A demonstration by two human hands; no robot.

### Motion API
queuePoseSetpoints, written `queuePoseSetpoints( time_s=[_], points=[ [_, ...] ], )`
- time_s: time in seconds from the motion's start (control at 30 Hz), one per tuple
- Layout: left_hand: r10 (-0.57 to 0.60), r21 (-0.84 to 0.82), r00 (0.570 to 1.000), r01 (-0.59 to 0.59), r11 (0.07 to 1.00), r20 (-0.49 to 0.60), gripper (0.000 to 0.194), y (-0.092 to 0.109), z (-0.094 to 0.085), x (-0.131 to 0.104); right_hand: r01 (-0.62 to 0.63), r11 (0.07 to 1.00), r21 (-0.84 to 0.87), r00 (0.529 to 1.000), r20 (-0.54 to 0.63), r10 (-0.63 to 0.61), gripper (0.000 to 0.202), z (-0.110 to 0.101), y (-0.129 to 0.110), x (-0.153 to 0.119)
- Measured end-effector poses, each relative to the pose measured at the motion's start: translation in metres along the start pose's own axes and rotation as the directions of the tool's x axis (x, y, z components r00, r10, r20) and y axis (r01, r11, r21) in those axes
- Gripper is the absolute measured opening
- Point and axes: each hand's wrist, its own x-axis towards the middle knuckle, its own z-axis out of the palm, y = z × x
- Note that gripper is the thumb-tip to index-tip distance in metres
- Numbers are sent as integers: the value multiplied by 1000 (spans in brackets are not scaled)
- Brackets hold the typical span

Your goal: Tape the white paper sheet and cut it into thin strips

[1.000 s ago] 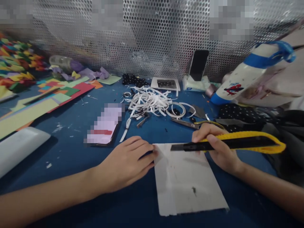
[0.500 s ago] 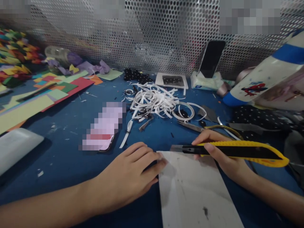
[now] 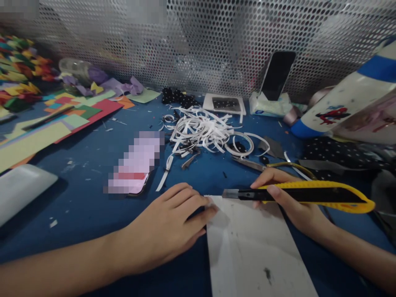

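Note:
A white sheet of paper (image 3: 256,247), with dark smudges, lies on the blue table in front of me. My left hand (image 3: 173,225) is at its upper left corner, fingertips closed on the edge there. My right hand (image 3: 286,198) grips a yellow and black utility knife (image 3: 328,196) between thumb and fingers, over the sheet's far right end. The knife lies nearly level, its handle pointing right. Its blade (image 3: 230,193) is out and meets the sheet's far edge, close to my left fingertips. Some right fingers are hidden behind the knife.
Beyond the sheet sits a tangle of white paper strips (image 3: 201,132), with scissors (image 3: 249,162) beside it. A phone (image 3: 139,165) lies left of centre; another phone (image 3: 278,76) leans at the back. Coloured papers (image 3: 37,140) spread left, and a bottle (image 3: 337,109) lies right.
Very little differs. The knife's handle end has risen slightly, and the blade sits a touch lower against the sheet's far edge. Both hands keep their places.

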Motion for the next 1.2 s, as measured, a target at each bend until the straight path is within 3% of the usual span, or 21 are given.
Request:
queuePoseSetpoints(
  time_s=[0.2,0.53,0.87,0.93,1.07,1.2],
  points=[
    [8,0,1000,-8,1000,-4,29,0,0,0,12,1000,-20,1000,25,-12,25,-2,-1,0],
    [24,13,1000,-24,1000,-18,29,-1,-1,2,-25,996,90,991,136,13,24,-1,0,-1],
    [36,47,999,-35,998,-23,35,-1,0,3,-39,998,46,997,65,36,25,4,-8,-5],
    [37,-8,998,-37,999,41,45,-5,-6,3,-33,999,42,998,59,31,25,6,-11,-5],
    [131,-130,969,-105,986,211,85,-19,-23,1,-19,999,28,999,44,18,24,6,-10,-5],
    [172,-159,952,-135,978,254,105,-24,-27,-5,-8,1000,14,999,37,8,24,5,-7,-6]
  ],
)
